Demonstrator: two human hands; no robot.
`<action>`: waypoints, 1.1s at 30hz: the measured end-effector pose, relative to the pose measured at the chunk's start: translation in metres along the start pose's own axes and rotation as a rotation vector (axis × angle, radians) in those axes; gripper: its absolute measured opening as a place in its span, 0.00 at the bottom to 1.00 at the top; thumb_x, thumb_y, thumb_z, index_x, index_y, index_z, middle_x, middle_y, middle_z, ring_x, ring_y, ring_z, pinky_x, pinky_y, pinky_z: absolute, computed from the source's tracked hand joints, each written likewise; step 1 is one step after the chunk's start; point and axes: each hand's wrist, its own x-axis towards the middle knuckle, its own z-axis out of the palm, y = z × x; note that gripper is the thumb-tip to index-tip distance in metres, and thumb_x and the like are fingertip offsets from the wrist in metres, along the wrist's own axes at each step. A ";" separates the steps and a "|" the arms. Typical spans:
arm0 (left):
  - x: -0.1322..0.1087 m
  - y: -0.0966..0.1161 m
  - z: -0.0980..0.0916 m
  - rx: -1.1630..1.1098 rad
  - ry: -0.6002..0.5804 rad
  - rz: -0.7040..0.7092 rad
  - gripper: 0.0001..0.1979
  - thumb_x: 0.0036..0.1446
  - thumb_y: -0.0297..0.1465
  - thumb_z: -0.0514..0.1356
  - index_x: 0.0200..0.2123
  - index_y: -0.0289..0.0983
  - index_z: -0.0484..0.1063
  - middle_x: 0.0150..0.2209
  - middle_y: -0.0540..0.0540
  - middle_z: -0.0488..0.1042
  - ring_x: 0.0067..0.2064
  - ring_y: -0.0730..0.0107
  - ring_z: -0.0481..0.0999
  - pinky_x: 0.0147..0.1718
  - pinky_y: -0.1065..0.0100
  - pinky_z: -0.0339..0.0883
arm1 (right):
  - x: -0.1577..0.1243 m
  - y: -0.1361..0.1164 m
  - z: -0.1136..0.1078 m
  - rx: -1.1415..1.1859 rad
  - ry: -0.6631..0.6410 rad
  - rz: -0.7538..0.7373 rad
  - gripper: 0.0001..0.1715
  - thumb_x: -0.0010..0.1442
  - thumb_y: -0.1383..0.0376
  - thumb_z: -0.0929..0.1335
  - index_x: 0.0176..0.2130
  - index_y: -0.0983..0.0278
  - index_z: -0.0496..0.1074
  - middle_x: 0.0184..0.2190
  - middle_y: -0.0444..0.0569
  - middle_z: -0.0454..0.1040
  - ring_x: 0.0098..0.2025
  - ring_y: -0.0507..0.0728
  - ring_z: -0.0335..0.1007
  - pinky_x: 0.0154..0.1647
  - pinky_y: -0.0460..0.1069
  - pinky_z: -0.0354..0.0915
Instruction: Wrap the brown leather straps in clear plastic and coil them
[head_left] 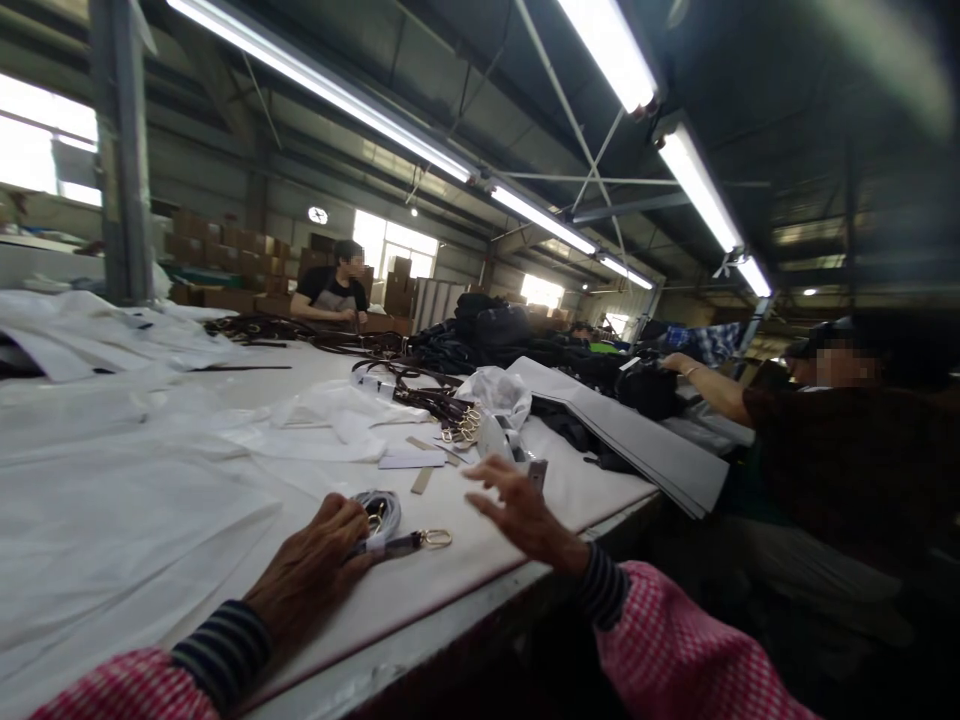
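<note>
My left hand (315, 565) rests on the white table (450, 580) near its front edge, fingers curled over a coiled grey strap (384, 518) that ends in a gold metal clasp (436, 538). My right hand (517, 505) hovers just right of the strap with its fingers spread and nothing in them. Beyond that hand lie small paper slips (411, 460) and a small grey piece (536, 470). Both my sleeves are pink checked with striped dark cuffs.
White fabric sheets (120, 440) cover the left of the table. Dark straps with gold clasps (442, 405), black bags (495, 330) and grey boards (637, 440) lie further back. One person sits at the right (840, 440), another at the far end (334, 290). Cardboard boxes are stacked behind.
</note>
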 end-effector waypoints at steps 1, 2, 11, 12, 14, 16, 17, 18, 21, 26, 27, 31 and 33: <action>0.000 0.001 0.000 0.012 0.006 -0.007 0.11 0.64 0.39 0.54 0.32 0.42 0.70 0.42 0.44 0.74 0.49 0.55 0.68 0.46 0.58 0.70 | 0.004 0.013 -0.024 0.005 0.076 0.175 0.10 0.64 0.63 0.69 0.45 0.62 0.78 0.46 0.48 0.72 0.44 0.56 0.70 0.50 0.51 0.64; 0.000 0.002 0.001 0.025 0.012 -0.015 0.10 0.64 0.39 0.54 0.32 0.42 0.69 0.42 0.44 0.74 0.49 0.54 0.68 0.46 0.57 0.70 | 0.008 0.026 -0.045 -0.008 0.119 0.261 0.09 0.64 0.64 0.68 0.40 0.64 0.78 0.43 0.49 0.73 0.43 0.57 0.69 0.49 0.52 0.64; -0.002 0.005 0.000 0.037 0.013 0.008 0.12 0.66 0.39 0.54 0.32 0.42 0.70 0.41 0.44 0.74 0.47 0.54 0.69 0.46 0.57 0.69 | 0.008 0.088 -0.091 0.192 0.019 0.633 0.15 0.55 0.55 0.71 0.34 0.66 0.77 0.29 0.47 0.70 0.34 0.54 0.66 0.29 0.46 0.59; -0.002 0.004 -0.001 0.029 0.006 0.006 0.12 0.66 0.39 0.54 0.32 0.42 0.70 0.41 0.44 0.74 0.47 0.55 0.69 0.45 0.58 0.70 | 0.009 0.090 -0.090 0.212 0.022 0.649 0.15 0.54 0.56 0.72 0.34 0.65 0.77 0.28 0.47 0.70 0.33 0.54 0.65 0.28 0.45 0.58; -0.003 0.002 -0.002 0.012 -0.014 0.001 0.12 0.65 0.40 0.54 0.33 0.42 0.72 0.41 0.44 0.74 0.47 0.55 0.70 0.44 0.59 0.70 | 0.014 0.094 -0.087 0.246 0.038 0.681 0.14 0.51 0.56 0.73 0.32 0.65 0.77 0.27 0.46 0.69 0.33 0.54 0.64 0.27 0.45 0.57; -0.003 0.000 -0.003 0.000 -0.032 -0.002 0.10 0.65 0.38 0.55 0.35 0.42 0.73 0.42 0.44 0.75 0.48 0.56 0.71 0.45 0.60 0.70 | 0.019 0.097 -0.084 0.277 0.080 0.716 0.13 0.48 0.57 0.74 0.30 0.64 0.76 0.26 0.45 0.68 0.32 0.54 0.64 0.27 0.45 0.58; -0.003 -0.001 -0.003 -0.004 -0.036 0.001 0.09 0.65 0.37 0.55 0.35 0.42 0.74 0.43 0.45 0.75 0.48 0.56 0.71 0.46 0.60 0.70 | 0.021 0.099 -0.082 0.291 0.114 0.733 0.12 0.47 0.58 0.75 0.29 0.64 0.76 0.25 0.45 0.68 0.32 0.54 0.63 0.27 0.45 0.58; -0.003 -0.001 -0.003 -0.007 -0.035 0.007 0.09 0.65 0.36 0.55 0.35 0.42 0.74 0.43 0.45 0.75 0.48 0.57 0.71 0.46 0.61 0.70 | 0.024 0.100 -0.080 0.308 0.150 0.748 0.11 0.46 0.59 0.75 0.28 0.64 0.75 0.24 0.44 0.67 0.31 0.54 0.63 0.27 0.45 0.58; -0.004 -0.001 -0.003 -0.003 -0.014 0.016 0.10 0.65 0.36 0.55 0.35 0.42 0.74 0.43 0.45 0.76 0.48 0.57 0.71 0.46 0.62 0.70 | 0.029 0.103 -0.072 0.371 0.257 0.775 0.10 0.43 0.62 0.75 0.24 0.64 0.72 0.22 0.42 0.65 0.29 0.53 0.61 0.27 0.45 0.57; -0.004 0.002 -0.001 0.024 0.001 -0.042 0.08 0.63 0.35 0.56 0.33 0.41 0.72 0.39 0.44 0.75 0.45 0.56 0.70 0.42 0.61 0.69 | 0.015 0.101 -0.061 0.521 0.388 0.747 0.12 0.45 0.59 0.74 0.25 0.63 0.71 0.22 0.41 0.64 0.28 0.51 0.61 0.27 0.45 0.59; -0.004 0.003 -0.001 0.022 0.007 -0.055 0.09 0.63 0.36 0.55 0.33 0.41 0.71 0.39 0.44 0.74 0.45 0.56 0.70 0.42 0.61 0.68 | 0.008 0.099 -0.059 0.559 0.398 0.739 0.13 0.46 0.58 0.74 0.26 0.63 0.71 0.23 0.41 0.64 0.29 0.51 0.61 0.27 0.44 0.60; -0.002 -0.002 0.004 -0.022 0.070 -0.113 0.12 0.63 0.42 0.55 0.33 0.42 0.73 0.38 0.45 0.74 0.44 0.56 0.70 0.40 0.62 0.67 | -0.018 0.096 -0.047 0.685 0.381 0.763 0.16 0.46 0.56 0.74 0.30 0.63 0.71 0.27 0.44 0.68 0.29 0.52 0.65 0.26 0.45 0.63; 0.000 -0.008 0.005 -0.084 0.107 -0.159 0.13 0.61 0.44 0.57 0.34 0.42 0.74 0.38 0.45 0.75 0.43 0.55 0.71 0.40 0.62 0.66 | -0.024 0.097 -0.040 0.715 0.367 0.778 0.17 0.45 0.56 0.74 0.31 0.63 0.70 0.28 0.46 0.70 0.28 0.52 0.67 0.25 0.44 0.63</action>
